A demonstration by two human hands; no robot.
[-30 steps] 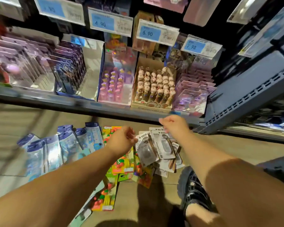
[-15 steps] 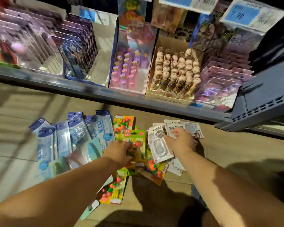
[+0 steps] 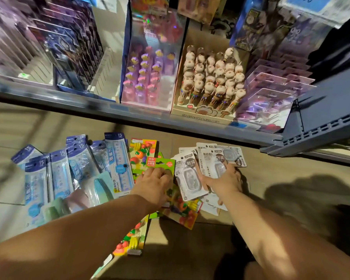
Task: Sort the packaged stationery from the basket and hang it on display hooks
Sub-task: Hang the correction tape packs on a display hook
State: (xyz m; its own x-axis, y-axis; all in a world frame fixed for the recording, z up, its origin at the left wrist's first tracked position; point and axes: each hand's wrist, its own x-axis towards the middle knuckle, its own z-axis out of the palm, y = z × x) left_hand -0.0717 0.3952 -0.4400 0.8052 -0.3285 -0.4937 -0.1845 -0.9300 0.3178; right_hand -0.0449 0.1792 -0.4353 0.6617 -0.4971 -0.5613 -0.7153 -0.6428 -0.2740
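Note:
Packaged stationery lies spread on the floor below a shelf. My left hand (image 3: pixel 154 184) grips a green fruit-eraser pack (image 3: pixel 160 163) that lies on top of other colourful eraser packs (image 3: pixel 182 213). My right hand (image 3: pixel 224 182) holds a white correction-tape pack (image 3: pixel 214 158) at the top of a loose fan of like packs (image 3: pixel 187 176). To the left, several blue ruler packs (image 3: pixel 117 158) lie side by side. No basket or display hook is in view.
A grey shelf edge (image 3: pixel 129 116) runs across above the packs. It carries a box of character pens (image 3: pixel 210 81), a pink toy display (image 3: pixel 148 77) and purple boxed sets (image 3: pixel 271 91). A blue shelf bracket (image 3: pixel 321 126) juts out at right.
Both hands have dropped from near the shelf edge onto the floor piles. The left took hold of a green eraser pack, the right a white pack. The view has tilted down and closer.

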